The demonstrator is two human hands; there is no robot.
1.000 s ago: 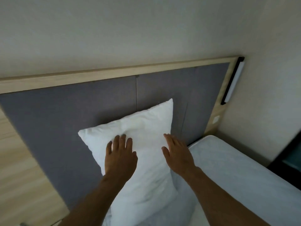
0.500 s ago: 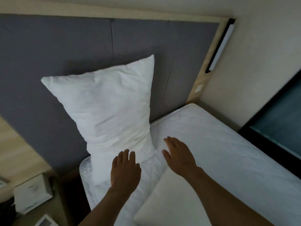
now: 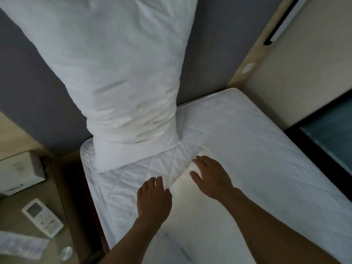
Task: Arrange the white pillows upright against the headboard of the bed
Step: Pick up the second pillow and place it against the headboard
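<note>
Both hands reach forward over the bed (image 3: 257, 149), palms down and fingers loosely spread, pinching nothing. The left hand (image 3: 153, 199) hovers over or rests on the quilted white mattress cover; whether it touches cannot be told. The right hand (image 3: 211, 180), just beside the left and a little farther forward, lies with its fingers on the near corner of a second pillow (image 3: 200, 225), a white one lying flat on the bed beneath and behind both forearms. Ahead of the hands and somewhat to the left, the standing pillow (image 3: 114, 73) is upright, its back leaning against the grey padded headboard (image 3: 205, 54) and its lower end creased and bent forward onto the mattress; it is apart from both hands. Beyond the right hand, at the headboard's wooden edge, there is a small white switch plate (image 3: 248, 68) and above it a long wall lamp (image 3: 282, 21). To the left of the left hand, past the bed's edge, a low table (image 3: 19, 221) carries a white remote control (image 3: 42, 217), a white box (image 3: 19, 172), a printed paper strip (image 3: 21, 244) and a small round shiny disc (image 3: 66, 253).
</note>
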